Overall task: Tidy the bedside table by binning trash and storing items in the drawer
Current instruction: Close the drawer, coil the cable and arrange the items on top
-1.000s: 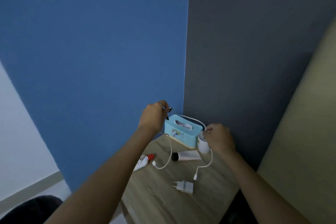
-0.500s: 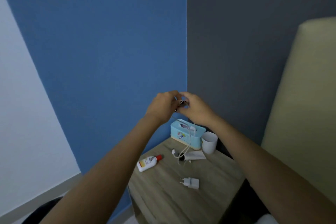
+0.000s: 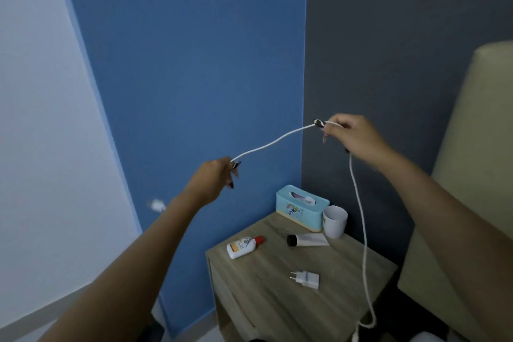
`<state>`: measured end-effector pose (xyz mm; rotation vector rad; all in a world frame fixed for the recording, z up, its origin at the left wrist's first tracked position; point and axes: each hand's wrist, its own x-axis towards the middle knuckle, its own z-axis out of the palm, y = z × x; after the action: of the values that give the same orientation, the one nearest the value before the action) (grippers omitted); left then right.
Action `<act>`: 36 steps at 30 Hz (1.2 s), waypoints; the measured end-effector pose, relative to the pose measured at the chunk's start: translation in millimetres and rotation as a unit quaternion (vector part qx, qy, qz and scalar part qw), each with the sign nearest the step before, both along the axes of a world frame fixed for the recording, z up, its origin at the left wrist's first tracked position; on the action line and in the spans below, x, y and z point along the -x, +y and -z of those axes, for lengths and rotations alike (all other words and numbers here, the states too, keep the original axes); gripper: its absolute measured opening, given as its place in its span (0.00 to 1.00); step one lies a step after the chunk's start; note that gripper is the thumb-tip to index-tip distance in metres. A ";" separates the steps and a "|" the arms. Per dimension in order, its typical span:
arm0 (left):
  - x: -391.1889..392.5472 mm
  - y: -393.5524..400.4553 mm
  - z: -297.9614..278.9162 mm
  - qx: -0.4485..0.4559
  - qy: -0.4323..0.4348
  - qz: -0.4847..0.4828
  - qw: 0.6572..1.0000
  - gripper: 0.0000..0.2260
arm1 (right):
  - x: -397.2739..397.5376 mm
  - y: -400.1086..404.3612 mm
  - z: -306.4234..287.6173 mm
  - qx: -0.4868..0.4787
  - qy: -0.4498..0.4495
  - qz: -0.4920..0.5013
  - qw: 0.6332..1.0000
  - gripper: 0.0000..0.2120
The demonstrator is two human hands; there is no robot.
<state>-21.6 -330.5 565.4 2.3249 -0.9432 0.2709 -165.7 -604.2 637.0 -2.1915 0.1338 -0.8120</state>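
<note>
Left hand (image 3: 212, 179) raised in front of the blue wall, fingertips pinching one end of a thin white charging cable (image 3: 274, 143). Right hand (image 3: 351, 137) higher and further right, thumb and fingers pinched round the same cable. Cable span between the two hands hanging in a shallow sag, clear of everything. Below the right hand, the rest of the cable dropping in a long line past the front right corner of the light wooden bedside table (image 3: 277, 311), ending in a small loop and a white plug tip near the bottom edge of the view.

Well below and between both hands, on the tabletop: a small white bottle with red cap (image 3: 244, 246) lying on its side nearest the left hand's side; a white tube with black cap (image 3: 308, 239) lying flat under the right hand; a white two-pin charger plug (image 3: 306, 279) towards the front. At the back corner, a turquoise rectangular tissue box (image 3: 301, 211), with a white cup (image 3: 335, 221) upright just beside it, touching or nearly so.
</note>
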 end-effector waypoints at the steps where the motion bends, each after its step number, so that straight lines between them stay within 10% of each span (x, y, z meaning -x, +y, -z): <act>1: -2.2 11.1 3.1 -0.007 0.021 -0.012 1.000 0.13 | -1.4 0.4 1.9 -0.064 -0.007 -0.010 0.998 0.11; 5: -0.3 45.5 -2.2 -0.027 0.071 -0.080 0.994 0.17 | 0.8 5.4 0.9 -0.330 0.002 -0.107 0.938 0.11; 14: 31.7 29.7 -87.9 0.021 -0.051 -0.044 0.998 0.21 | -2.5 68.9 -32.5 -0.257 0.248 -0.362 0.861 0.30; 19: 37.3 17.8 -112.1 0.046 -0.049 -0.051 0.996 0.20 | -12.5 99.7 -50.3 -0.233 0.164 -0.353 0.891 0.16; 24: 42.5 32.9 -109.4 0.123 0.106 -0.031 0.986 0.21 | -45.4 84.3 -51.7 -0.423 0.013 -0.195 0.885 0.13; 26: 46.7 33.3 -108.3 0.257 0.254 0.045 0.931 0.19 | -56.2 83.7 -45.8 -0.425 -0.007 -0.156 0.891 0.13; 28: 54.1 25.7 -115.7 0.417 0.406 0.135 0.802 0.15 | -64.7 93.5 -34.3 -0.369 -0.017 -0.115 0.922 0.13; 31: 61.5 6.9 -131.6 0.513 0.430 0.194 0.717 0.10 | -68.8 119.3 -8.9 -0.222 -0.003 -0.061 0.973 0.15; 36: 58.8 -25.2 -128.1 0.415 0.239 0.197 0.855 0.15 | -46.9 161.4 23.5 -0.066 0.053 -0.162 0.983 0.14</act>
<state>-80.5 -355.7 693.4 1.2739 -0.7986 -0.0764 -118.8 -442.8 613.4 -2.0594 -0.1120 -0.4893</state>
